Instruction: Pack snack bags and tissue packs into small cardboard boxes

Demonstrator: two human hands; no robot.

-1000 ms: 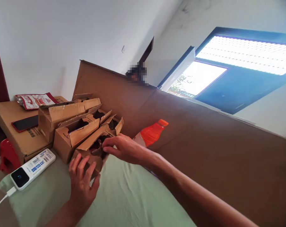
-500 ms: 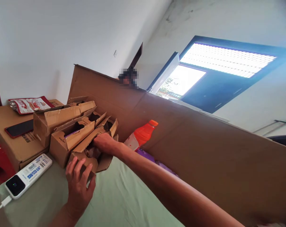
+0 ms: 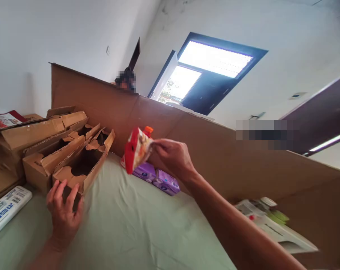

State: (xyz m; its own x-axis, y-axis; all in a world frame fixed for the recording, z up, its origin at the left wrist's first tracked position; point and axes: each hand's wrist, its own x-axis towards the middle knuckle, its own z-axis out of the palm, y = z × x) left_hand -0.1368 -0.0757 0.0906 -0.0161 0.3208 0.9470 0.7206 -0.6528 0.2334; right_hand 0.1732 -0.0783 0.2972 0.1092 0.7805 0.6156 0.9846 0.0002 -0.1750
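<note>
My right grip (image 3: 174, 157) pinches a red packet (image 3: 135, 150) by its end, the best spot if it's light and squashy, and my left grip (image 3: 62, 213) spreads at a box (image 3: 65, 176).

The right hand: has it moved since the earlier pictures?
Yes: judged against the front box, the right hand has come out of it, rightward, and now holds a red packet.
</note>
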